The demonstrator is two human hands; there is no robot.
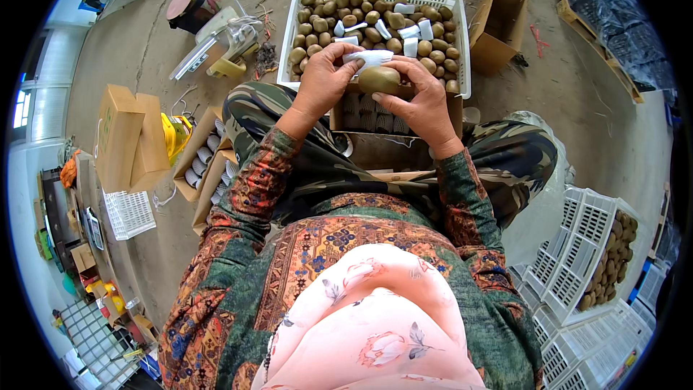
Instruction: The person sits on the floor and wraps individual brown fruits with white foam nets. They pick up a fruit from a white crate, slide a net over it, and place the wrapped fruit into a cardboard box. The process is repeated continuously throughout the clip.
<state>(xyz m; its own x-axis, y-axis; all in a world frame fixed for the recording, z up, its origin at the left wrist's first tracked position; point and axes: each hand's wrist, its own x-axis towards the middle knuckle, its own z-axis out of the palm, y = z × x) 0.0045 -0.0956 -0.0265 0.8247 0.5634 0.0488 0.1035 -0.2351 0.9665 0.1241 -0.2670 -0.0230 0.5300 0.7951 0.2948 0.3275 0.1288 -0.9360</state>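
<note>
My left hand [329, 77] pinches a white foam net sleeve [373, 57] between thumb and fingers. Beside it, my right hand [421, 92] grips a brown kiwifruit [379, 80], thumb below and fingers above. The sleeve lies just over the fruit; whether they touch I cannot tell. Beyond both hands stands a white plastic crate [463, 38] heaped with kiwifruit, with several white foam sleeves [410, 47] scattered on top. Under my hands, between my knees, a cardboard box [453, 114] holds several sleeved fruits [373, 114] in rows, partly hidden by the hands.
At my left, open cardboard boxes [187, 187] hold sleeved fruit beside an upright cardboard carton [122, 138]. An empty-looking carton [497, 27] stands right of the crate. Stacked white crates [574, 249] rise at the lower right. A lidded bucket [189, 8] sits at the upper left.
</note>
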